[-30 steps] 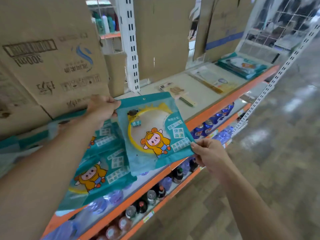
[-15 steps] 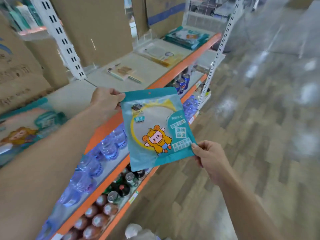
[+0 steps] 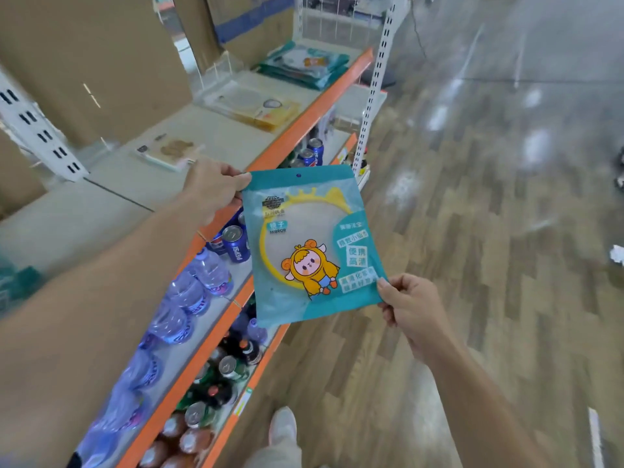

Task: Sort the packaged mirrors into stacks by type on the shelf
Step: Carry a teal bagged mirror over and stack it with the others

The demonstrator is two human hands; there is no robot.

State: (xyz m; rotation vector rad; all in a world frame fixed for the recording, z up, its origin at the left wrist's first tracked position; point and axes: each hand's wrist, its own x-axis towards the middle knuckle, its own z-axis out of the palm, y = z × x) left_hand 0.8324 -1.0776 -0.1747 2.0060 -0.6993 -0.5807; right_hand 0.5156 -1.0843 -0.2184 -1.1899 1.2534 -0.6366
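Shelf [image 3: 219, 140] runs away on the left: teal stack [image 3: 304, 67] at far end, yellow pack [image 3: 256, 106] beside it. Mirror pack [image 3: 310, 244] upright in the air, just off the shelf's orange edge. Left hand [image 3: 216, 187] pinches its top-left corner, right hand [image 3: 412, 305] its bottom-right corner.

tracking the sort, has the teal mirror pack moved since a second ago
Yes. The teal mirror pack has gone right, past the near white upright, toward the far teal stack.
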